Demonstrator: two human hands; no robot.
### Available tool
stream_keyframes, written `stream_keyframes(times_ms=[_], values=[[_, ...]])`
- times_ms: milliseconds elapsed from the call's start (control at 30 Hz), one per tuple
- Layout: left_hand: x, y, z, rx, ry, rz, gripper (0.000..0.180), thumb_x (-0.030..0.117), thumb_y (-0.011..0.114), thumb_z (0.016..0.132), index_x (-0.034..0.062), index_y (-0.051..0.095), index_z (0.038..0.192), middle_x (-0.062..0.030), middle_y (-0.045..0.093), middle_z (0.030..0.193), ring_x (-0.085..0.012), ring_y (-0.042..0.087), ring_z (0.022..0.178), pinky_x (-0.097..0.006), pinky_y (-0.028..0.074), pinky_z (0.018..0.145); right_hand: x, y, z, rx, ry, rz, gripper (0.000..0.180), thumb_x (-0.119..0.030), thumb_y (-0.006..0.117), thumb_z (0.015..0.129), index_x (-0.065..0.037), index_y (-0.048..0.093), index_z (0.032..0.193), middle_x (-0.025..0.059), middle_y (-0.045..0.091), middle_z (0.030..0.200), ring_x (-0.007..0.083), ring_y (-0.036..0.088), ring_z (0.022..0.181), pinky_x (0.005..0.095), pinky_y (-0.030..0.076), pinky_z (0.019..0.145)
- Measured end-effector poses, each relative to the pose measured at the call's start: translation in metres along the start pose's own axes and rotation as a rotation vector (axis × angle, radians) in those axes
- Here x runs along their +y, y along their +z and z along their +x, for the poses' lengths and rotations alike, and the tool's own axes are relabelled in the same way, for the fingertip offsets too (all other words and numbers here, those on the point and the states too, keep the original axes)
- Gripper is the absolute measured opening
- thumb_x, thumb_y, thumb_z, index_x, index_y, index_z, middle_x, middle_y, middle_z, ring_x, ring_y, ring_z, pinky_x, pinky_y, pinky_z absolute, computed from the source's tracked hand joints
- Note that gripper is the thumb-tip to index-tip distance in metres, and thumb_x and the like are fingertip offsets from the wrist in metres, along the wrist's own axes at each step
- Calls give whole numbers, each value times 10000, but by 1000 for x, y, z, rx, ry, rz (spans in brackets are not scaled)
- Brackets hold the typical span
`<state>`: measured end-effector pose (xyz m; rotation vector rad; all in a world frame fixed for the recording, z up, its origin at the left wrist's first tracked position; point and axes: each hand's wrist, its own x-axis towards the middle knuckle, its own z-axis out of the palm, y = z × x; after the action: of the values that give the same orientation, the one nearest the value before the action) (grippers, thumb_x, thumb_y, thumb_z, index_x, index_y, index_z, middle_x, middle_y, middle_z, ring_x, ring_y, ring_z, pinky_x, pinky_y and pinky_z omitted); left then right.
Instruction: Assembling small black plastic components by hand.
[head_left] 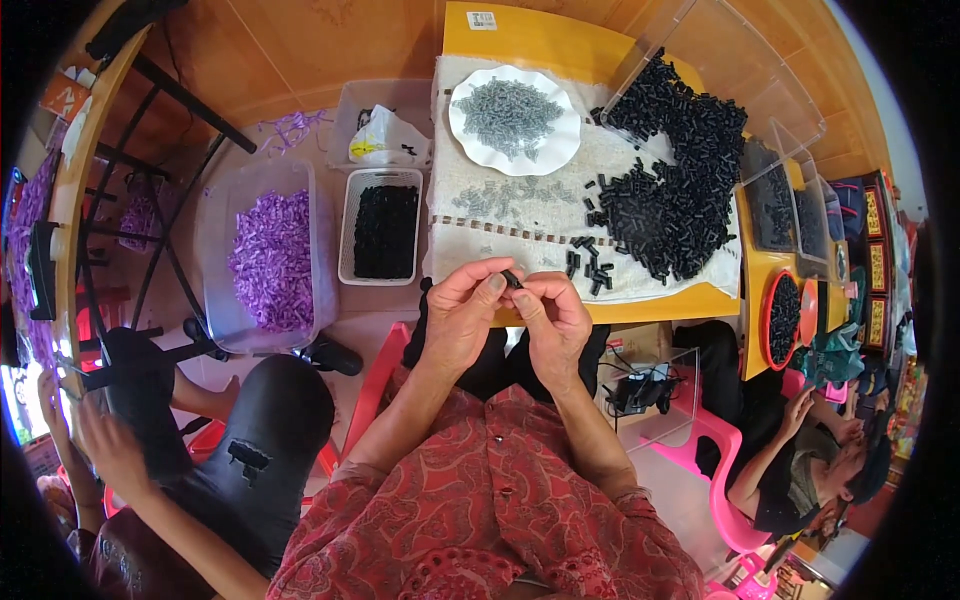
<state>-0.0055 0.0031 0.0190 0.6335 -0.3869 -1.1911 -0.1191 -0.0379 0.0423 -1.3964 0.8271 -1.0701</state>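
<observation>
Between the thumbs and fingertips of both hands is a small black tube-like piece (512,280), partly covered by the fingers. My left hand (462,318) pinches it from one side, and my right hand (554,328) grips it from the other. Both hands are at the near edge of a yellow table (640,310). Just beyond them lies a white cloth (465,255), with a large heap of similar black pieces (670,210) on its right. A white wavy-edged plate (568,135) farther back bears a pile of small clear grey pieces (512,112); more lie scattered on the cloth.
Left of the table stand a white basket (348,255) of black pieces and a translucent tub (222,315) of purple pieces. A clear bin (735,60) lies tipped behind the black heap. A person (150,470) is at left; another (800,460) is near a pink chair (725,480).
</observation>
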Motion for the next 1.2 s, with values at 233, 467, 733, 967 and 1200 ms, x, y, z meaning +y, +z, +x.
stream_keyframes(times_ms=[233,467,733,967,1200], values=[[0,-1,2,-13,-32,-112,252,36,521,948,-23,580,1186,-113,643,1056,-124,616,871,-263,510,824,-4,2,2,-17,82,185,92,-56,618,901,21,575,928,68,588,921,110,585,769,225,480,686],[-5,-6,2,-5,-45,-105,210,43,526,947,-16,599,1135,-108,651,1042,-118,618,847,-261,516,801,-4,-1,1,-20,140,207,73,-35,603,907,26,566,924,70,612,891,105,601,787,232,486,715],[-2,-5,1,16,-63,-83,182,50,558,934,-11,615,1096,-73,651,947,-107,610,816,-259,517,772,-7,0,-1,-21,42,67,78,-25,624,890,25,567,907,66,603,883,101,603,733,216,494,657],[1,-6,1,17,-60,-15,170,56,576,927,-9,624,1077,-47,647,889,-95,601,767,-248,517,736,-9,-3,0,-28,-58,-143,83,2,648,862,28,570,877,79,616,832,106,618,724,225,504,637],[5,-11,3,-17,-36,220,157,57,574,928,-3,633,1060,-31,651,884,-85,597,758,-227,510,726,-20,-4,3,-40,-184,-355,97,-21,660,858,20,573,867,80,620,821,100,614,675,226,509,588]])
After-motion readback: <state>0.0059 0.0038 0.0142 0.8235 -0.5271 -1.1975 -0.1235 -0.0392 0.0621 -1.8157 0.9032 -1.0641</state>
